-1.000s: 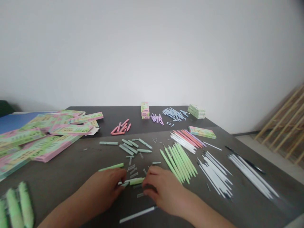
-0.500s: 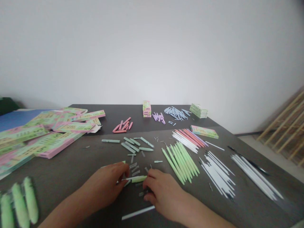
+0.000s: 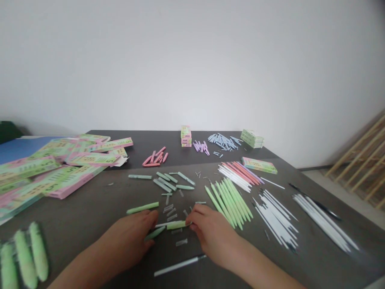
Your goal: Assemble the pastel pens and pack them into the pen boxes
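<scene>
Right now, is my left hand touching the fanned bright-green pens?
No, the fanned bright-green pens lie beyond your right hand, apart from your left hand.

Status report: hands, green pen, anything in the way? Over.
Right hand at green pen's right end. Left hand at white refill, grip unclear. Clear plastic pieces close by, possibly in the way.

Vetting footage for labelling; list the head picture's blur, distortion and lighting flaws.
Head view: the light-green, tapered plastic barrels at lower left look soft and stretched; the thin white plastic sticks at far right blur at their near tips; the pale flat wall is brightest centrally, dimmer at upper right.
</scene>
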Available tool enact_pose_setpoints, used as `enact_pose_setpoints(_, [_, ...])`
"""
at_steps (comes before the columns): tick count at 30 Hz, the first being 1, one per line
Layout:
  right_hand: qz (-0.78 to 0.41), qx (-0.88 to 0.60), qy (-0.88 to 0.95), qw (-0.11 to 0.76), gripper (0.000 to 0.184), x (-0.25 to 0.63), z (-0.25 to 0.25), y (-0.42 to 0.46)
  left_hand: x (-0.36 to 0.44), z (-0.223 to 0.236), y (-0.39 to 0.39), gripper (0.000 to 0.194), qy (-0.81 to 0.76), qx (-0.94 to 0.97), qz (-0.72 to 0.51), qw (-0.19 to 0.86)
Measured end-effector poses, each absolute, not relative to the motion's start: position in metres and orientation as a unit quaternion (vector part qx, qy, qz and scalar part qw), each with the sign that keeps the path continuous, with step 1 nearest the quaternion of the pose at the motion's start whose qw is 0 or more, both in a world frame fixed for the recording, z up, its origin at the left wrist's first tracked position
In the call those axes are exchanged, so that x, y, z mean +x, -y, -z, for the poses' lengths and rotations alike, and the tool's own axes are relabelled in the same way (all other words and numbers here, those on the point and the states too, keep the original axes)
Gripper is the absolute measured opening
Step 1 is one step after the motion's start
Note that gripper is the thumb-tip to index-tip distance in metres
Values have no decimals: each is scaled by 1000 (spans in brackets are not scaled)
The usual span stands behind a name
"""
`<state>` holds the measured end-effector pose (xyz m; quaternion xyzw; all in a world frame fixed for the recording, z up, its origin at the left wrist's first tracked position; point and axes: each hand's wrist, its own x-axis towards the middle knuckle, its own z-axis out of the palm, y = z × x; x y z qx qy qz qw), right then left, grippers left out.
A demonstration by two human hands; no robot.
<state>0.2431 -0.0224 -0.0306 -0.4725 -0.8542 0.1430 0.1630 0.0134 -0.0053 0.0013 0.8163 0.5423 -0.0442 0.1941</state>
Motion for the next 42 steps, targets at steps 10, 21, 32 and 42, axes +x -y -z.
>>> enact_pose_setpoints(10, [-156,-463,859,151,16,239,26,27,13,6,1,14,-534,827,42,173])
enact_pose_setpoints(21, [-162,-516,802,253,16,255,16,17,9,6,4,13,-524,830,35,188])
enact_pose_setpoints(32, [-148,-441,877,122,9,232,35,32,-3,-18,-20,26,-606,774,-105,149])
enact_pose_setpoints(42, [-155,-435,881,103,7,227,31,33,-10,-50,-4,22,-655,591,-448,144])
